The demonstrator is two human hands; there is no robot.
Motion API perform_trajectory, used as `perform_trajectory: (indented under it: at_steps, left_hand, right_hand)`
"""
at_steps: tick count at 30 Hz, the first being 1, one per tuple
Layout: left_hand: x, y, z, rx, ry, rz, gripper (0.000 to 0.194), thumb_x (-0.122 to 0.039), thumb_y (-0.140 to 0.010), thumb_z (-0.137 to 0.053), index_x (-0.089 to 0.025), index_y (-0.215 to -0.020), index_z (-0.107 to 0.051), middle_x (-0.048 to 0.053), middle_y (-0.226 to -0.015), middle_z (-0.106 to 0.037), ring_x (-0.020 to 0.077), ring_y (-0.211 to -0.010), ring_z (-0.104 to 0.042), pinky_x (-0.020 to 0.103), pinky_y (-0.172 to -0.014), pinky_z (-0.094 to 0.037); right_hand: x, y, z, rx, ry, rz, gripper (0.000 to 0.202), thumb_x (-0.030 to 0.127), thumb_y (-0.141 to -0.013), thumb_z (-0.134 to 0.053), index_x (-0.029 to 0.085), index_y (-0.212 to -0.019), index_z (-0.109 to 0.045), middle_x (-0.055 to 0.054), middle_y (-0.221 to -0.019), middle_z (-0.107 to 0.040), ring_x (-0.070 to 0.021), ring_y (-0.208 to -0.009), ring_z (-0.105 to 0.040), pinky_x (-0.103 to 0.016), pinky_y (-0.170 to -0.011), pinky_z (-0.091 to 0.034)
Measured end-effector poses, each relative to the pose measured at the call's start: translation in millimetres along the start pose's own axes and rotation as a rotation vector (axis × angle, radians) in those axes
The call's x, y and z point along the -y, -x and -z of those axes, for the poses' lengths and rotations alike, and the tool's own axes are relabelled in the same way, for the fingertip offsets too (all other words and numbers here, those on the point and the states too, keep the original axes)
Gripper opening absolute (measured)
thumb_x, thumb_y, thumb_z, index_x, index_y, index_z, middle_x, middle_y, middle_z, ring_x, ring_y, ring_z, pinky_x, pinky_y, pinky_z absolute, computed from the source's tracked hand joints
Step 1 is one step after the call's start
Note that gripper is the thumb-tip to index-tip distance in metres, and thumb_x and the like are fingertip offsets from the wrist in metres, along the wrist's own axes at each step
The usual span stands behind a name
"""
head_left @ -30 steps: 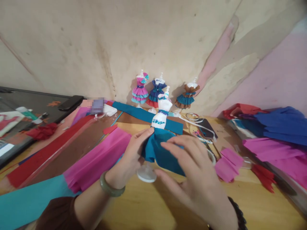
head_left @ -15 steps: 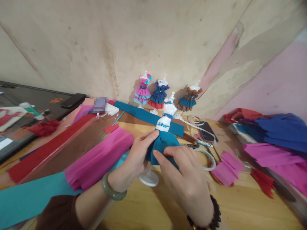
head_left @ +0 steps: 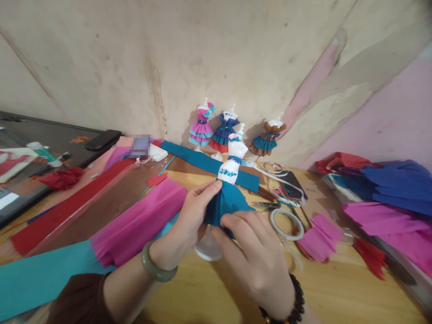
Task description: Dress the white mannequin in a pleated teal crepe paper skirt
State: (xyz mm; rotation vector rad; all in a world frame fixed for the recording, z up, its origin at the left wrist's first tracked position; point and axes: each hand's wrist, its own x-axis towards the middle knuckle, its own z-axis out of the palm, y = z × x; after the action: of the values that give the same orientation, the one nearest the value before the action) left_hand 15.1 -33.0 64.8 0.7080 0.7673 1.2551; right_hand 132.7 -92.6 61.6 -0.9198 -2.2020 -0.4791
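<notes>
A small white mannequin (head_left: pixel 238 148) on a round white base (head_left: pixel 208 250) leans slightly, with trim at its chest, waist and hips. Teal crepe paper (head_left: pixel 229 201) hangs from its hips like a skirt. My left hand (head_left: pixel 195 211) pinches the paper's top edge against the mannequin, thumb on the front. Lower down, my right hand (head_left: pixel 258 256) has thumb and fingers closed on the paper's bottom edge. The mannequin's stem is mostly hidden behind paper and hands.
Three dressed mannequins, one in pink (head_left: pixel 201 128), stand by the wall. A teal strip (head_left: pixel 192 157), pink roll (head_left: pixel 141 220) and red strip (head_left: pixel 67 204) lie left. Right are a tape roll (head_left: pixel 286 224), snips (head_left: pixel 268 205), a phone (head_left: pixel 293 185) and blue paper (head_left: pixel 401 184).
My right hand has moved slightly down and left, and the teal paper is drawn lower and more gathered. The mannequin has shifted slightly up and left.
</notes>
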Motion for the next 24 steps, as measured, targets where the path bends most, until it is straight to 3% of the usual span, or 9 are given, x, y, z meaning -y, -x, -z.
perform_trajectory:
  at_steps: [4,7,11,14,16,21,24]
  left_hand:
    - [-1.4,-2.8,1.8,-0.015,-0.043,-0.014,0.036,-0.033,-0.072,-0.076,-0.018,-0.051,-0.051,-0.008,-0.051,-0.044,0.0072,-0.051,-0.036,0.022,-0.052,-0.037]
    - [-1.5,-6.5,4.3,0.009,-0.071,-0.018,0.028,-0.033,-0.070,-0.079,-0.018,-0.056,-0.059,-0.006,-0.054,-0.053,0.0078,-0.052,-0.042,0.022,-0.052,-0.040]
    - [0.0,-6.9,7.0,0.087,-0.088,-0.009,0.022,-0.035,-0.067,-0.081,-0.017,-0.078,-0.075,0.000,-0.067,-0.069,0.0141,-0.065,-0.058,0.024,-0.062,-0.047]
    - [3.1,-5.7,9.6,0.154,-0.177,-0.053,0.026,-0.037,-0.071,-0.078,-0.018,-0.089,-0.078,0.004,-0.083,-0.075,0.0188,-0.078,-0.064,0.026,-0.069,-0.050]
    - [5.5,-5.7,11.6,0.188,-0.243,-0.101,0.028,-0.038,-0.074,-0.076,-0.019,-0.095,-0.078,0.005,-0.093,-0.077,0.0205,-0.085,-0.065,0.026,-0.072,-0.050]
    - [8.0,-6.2,14.3,0.204,-0.357,-0.186,0.031,-0.039,-0.078,-0.073,-0.020,-0.101,-0.077,0.006,-0.104,-0.076,0.0235,-0.092,-0.066,0.029,-0.078,-0.051]
    - [6.9,-5.0,13.3,0.218,-0.402,-0.226,0.028,-0.037,-0.079,-0.072,-0.021,-0.102,-0.077,0.006,-0.102,-0.077,0.0251,-0.096,-0.066,0.030,-0.081,-0.051]
  right_hand:
    - [1.8,-1.4,1.5,0.081,-0.138,0.005,0.019,0.009,-0.088,-0.049,0.015,-0.090,-0.067,-0.009,-0.089,-0.067,-0.0236,-0.084,-0.056,-0.040,-0.071,-0.046]
    - [-4.9,-1.4,8.4,0.011,-0.257,-0.096,0.016,0.012,-0.086,-0.058,0.014,-0.101,-0.065,-0.010,-0.093,-0.067,-0.0236,-0.089,-0.058,-0.041,-0.077,-0.048]
    - [-27.5,2.7,12.0,-0.184,-0.281,-0.449,0.011,0.016,-0.090,-0.058,0.020,-0.099,-0.061,-0.008,-0.098,-0.068,-0.0228,-0.096,-0.062,-0.042,-0.087,-0.049]
    - [-43.6,6.4,7.3,-0.106,-0.408,-0.754,0.021,0.034,-0.090,-0.061,0.021,-0.107,-0.059,-0.009,-0.108,-0.068,-0.0242,-0.103,-0.063,-0.042,-0.089,-0.049]
    - [-48.6,7.0,4.6,-0.023,-0.542,-0.856,0.026,0.041,-0.088,-0.062,0.020,-0.104,-0.060,-0.008,-0.103,-0.070,-0.0233,-0.097,-0.065,-0.039,-0.084,-0.051]
    - [-43.9,0.8,8.0,0.022,-0.649,-0.900,0.020,0.039,-0.084,-0.065,0.019,-0.082,-0.064,-0.003,-0.078,-0.070,-0.0178,-0.072,-0.063,-0.029,-0.067,-0.051]
    - [-39.4,-2.9,10.8,-0.008,-0.628,-0.870,0.018,0.035,-0.084,-0.065,0.019,-0.075,-0.064,-0.001,-0.071,-0.068,-0.0169,-0.067,-0.063,-0.027,-0.064,-0.050]
